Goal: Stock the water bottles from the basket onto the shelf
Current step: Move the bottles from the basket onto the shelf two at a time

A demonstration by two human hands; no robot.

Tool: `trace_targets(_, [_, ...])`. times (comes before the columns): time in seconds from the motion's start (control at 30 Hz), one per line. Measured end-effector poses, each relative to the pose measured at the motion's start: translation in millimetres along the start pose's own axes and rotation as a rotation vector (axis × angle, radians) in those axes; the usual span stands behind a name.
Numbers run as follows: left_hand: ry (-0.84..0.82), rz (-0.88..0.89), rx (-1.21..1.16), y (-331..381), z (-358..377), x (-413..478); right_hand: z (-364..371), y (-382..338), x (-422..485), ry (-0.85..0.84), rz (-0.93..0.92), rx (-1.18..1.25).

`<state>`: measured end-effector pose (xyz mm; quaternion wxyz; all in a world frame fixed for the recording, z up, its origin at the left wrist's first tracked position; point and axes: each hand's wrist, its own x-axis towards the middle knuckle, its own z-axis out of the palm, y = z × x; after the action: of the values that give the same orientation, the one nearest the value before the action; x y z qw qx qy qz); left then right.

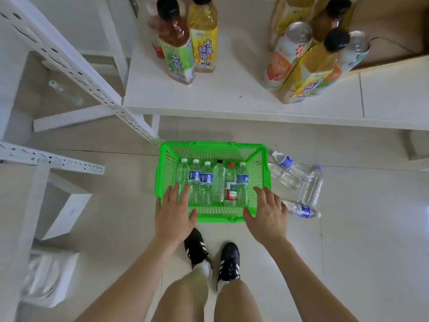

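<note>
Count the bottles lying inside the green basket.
6, side by side in the basket: white-capped bottles, a black-capped one, a red-capped one, another white-capped. The left hand may hide more.

Green-labelled tea bottle (177, 45) on shelf (232, 94): reads 龙井. Yellow-labelled bottle (204, 36) beside it: 水果绿茶. Blue labels on water bottles in basket (213, 145): print too small to read. Other shelf labels illegible.

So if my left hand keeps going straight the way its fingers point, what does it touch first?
Probably the leftmost clear plastic water bottle with a white cap in the green plastic basket. The left hand, open, points over the near rim at it; its height above the bottle is unclear.
</note>
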<state>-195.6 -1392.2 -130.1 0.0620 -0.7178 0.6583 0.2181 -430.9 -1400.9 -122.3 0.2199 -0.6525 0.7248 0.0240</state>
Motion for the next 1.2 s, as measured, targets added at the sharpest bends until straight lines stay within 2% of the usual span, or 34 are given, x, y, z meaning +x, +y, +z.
trace_targets(0.43, [-0.013,-0.060,-0.033,-59.1,195.8,168.6,211.6,23.1,164.0,-0.059,0.050,0.074])
trace_targets(0.63, [-0.017,-0.075,-0.080,-76.7,275.1,228.1,284.3,40.6,228.7,-0.081,0.060,0.075])
trace_targets(0.9, [0.031,-0.056,-0.028,-90.8,328.1,279.1,336.6,64.1,273.6,-0.080,0.083,0.092])
trace_targets(1.2, [0.032,-0.060,0.019,-95.0,343.6,305.1,355.7,74.5,294.8,-0.065,0.040,0.091])
